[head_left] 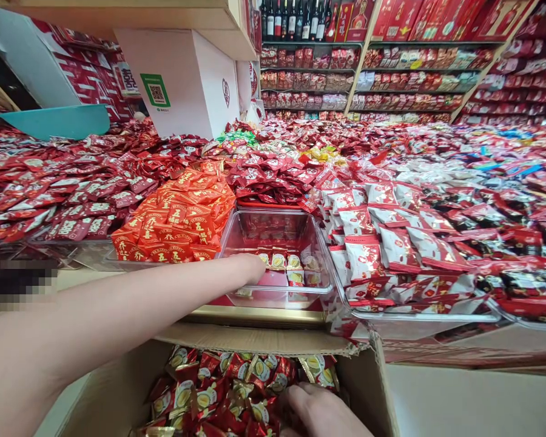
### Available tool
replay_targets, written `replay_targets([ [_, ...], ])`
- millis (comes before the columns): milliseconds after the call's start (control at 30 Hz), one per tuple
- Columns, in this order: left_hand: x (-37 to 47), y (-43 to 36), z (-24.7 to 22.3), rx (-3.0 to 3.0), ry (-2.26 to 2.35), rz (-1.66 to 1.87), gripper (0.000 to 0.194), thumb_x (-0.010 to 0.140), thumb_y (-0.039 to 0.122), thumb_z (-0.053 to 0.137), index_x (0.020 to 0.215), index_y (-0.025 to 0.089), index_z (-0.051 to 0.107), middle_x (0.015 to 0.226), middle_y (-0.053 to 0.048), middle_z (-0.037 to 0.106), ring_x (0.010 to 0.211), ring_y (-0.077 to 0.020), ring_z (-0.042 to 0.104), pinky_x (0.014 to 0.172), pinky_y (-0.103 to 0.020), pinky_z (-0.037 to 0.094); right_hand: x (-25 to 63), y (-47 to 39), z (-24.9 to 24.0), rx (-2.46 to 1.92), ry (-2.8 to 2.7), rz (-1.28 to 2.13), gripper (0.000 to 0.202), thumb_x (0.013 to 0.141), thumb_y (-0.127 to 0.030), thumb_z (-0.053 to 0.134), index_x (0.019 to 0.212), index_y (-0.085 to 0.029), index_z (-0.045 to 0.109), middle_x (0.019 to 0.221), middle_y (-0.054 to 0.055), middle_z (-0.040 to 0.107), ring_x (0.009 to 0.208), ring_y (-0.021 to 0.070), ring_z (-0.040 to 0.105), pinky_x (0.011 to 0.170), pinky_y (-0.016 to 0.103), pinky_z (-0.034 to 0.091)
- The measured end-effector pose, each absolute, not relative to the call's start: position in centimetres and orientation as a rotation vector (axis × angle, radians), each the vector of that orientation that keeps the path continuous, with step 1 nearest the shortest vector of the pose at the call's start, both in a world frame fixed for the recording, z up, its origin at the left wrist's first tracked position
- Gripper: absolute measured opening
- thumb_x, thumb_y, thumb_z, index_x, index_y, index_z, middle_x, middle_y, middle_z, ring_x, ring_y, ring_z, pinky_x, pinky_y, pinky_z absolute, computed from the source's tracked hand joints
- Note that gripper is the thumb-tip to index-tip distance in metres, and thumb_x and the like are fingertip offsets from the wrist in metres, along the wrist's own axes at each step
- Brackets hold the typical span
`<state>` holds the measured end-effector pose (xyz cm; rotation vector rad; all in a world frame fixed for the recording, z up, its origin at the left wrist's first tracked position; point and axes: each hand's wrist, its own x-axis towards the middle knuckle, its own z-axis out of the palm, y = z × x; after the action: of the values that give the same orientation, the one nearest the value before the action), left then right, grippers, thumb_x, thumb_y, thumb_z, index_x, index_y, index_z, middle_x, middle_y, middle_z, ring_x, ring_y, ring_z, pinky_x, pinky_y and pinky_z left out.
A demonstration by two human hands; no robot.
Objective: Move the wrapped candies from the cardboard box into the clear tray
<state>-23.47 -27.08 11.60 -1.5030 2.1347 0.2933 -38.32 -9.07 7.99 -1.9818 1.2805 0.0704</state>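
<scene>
My left hand point(253, 268) reaches into a clear plastic bin point(300, 290), over its front wall. Its fingers point down and are hidden, so I cannot tell what they hold. Beside it, several small candies point(278, 261) in red and gold wrappers lie on the bin's floor. Below, an open cardboard box point(264, 338) contains a heap of similar wrapped candies point(209, 397) with a pale yellow fruit picture. My right hand point(321, 411) is down in this heap at the box's right side, its fingers curled around some candies, the tips partly hidden.
Orange-red packets point(177, 215) are piled left of the bin, and white-and-red packets point(368, 249) fill the bin to its right. Behind stand a white box with a QR code point(164, 85) and a teal scoop-like tray point(59, 121). Shelves with bottles point(293, 24) line the back.
</scene>
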Motion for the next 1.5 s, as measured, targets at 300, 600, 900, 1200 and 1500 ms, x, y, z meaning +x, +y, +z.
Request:
replay_targets([
  [300, -24.4, -26.3, 14.5, -1.527, 2.312, 0.271, 0.02, 0.081, 0.026, 0.053, 0.093, 0.011, 0.06, 0.091, -0.01, 0.062, 0.085, -0.0225, 0.059, 0.073, -0.036, 0.045, -39.4, -7.3, 7.9, -2.045, 1.354, 0.064, 0.013, 0.074, -0.021, 0.049, 0.083, -0.021, 0.059, 0.085, 0.006, 0.063, 0.079, 0.0209, 0.058, 0.067, 0.028, 0.043],
  [600, -16.6, -13.7, 15.6, -1.206, 2.745, 0.951, 0.024, 0.085, 0.027, 0.038, 0.089, 0.022, 0.061, 0.081, -0.003, 0.064, 0.075, -0.0171, 0.058, 0.07, -0.024, 0.04, -42.9, -4.6, 7.2, -2.263, 1.471, -0.784, 0.015, 0.083, -0.021, 0.045, 0.096, -0.021, 0.053, 0.087, 0.005, 0.063, 0.079, 0.0152, 0.06, 0.067, 0.025, 0.049],
  [900, -10.0, -9.6, 2.5, -1.639, 2.208, 0.969, 0.027, 0.078, 0.016, 0.041, 0.101, 0.021, 0.056, 0.089, -0.004, 0.067, 0.076, -0.0172, 0.062, 0.064, -0.022, 0.043, -42.5, -4.4, 7.0, -2.372, 1.523, -0.79, 0.012, 0.081, -0.023, 0.049, 0.091, -0.02, 0.055, 0.081, 0.003, 0.064, 0.073, 0.0131, 0.061, 0.064, 0.022, 0.049],
  [1200, -7.3, -7.8, 2.4, -1.726, 2.05, 0.818, 0.016, 0.065, 0.017, 0.057, 0.08, 0.02, 0.061, 0.084, -0.008, 0.068, 0.077, -0.0235, 0.062, 0.066, -0.028, 0.043, -42.6, -3.9, 6.6, -2.419, 1.605, -0.696, 0.015, 0.08, -0.03, 0.048, 0.09, -0.022, 0.056, 0.081, 0.004, 0.064, 0.069, 0.0163, 0.062, 0.06, 0.026, 0.049],
  [1500, -7.2, -5.2, 1.9, -1.695, 2.211, 0.749, 0.003, 0.069, 0.021, 0.057, 0.067, 0.021, 0.06, 0.072, -0.002, 0.064, 0.069, -0.0196, 0.06, 0.061, -0.026, 0.043, -42.6, -3.8, 6.7, -2.41, 1.587, -0.665, 0.015, 0.081, -0.028, 0.048, 0.091, -0.021, 0.056, 0.084, 0.004, 0.064, 0.074, 0.0165, 0.061, 0.063, 0.027, 0.048],
])
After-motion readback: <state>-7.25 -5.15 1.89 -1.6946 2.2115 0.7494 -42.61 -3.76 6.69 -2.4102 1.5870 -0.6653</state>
